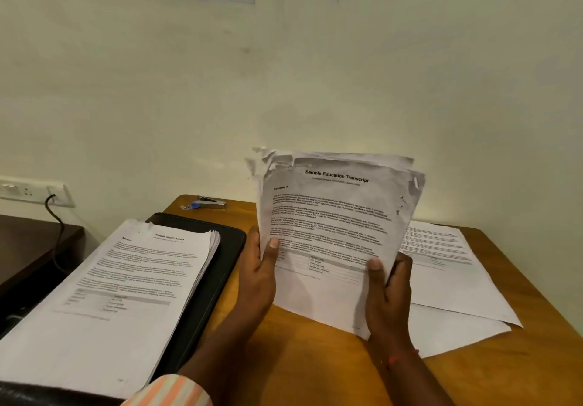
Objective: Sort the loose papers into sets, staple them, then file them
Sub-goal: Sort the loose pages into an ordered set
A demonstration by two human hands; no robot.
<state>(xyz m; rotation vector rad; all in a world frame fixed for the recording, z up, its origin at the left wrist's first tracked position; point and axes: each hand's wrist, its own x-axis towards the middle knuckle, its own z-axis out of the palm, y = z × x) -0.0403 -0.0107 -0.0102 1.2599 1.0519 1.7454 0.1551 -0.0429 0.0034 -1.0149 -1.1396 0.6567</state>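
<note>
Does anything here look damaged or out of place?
Yes. The white printed sheaf titled Sample Education Transcript, held upright by the left hand and right hand, has ragged, torn top corners, and its sheets sit unevenly fanned.

- left hand (pixel 257 274) held up before the body, thumb pressed across the front of the paper set (pixel 334 216), fingers curled behind its left edge
- right hand (pixel 389 295) grips the set's lower right edge, thumb in front, fingers behind
- both forearms rise from the lower edge, the left out of a striped sleeve (pixel 167 390)
- red thread (pixel 402 356) circles the right wrist
</note>
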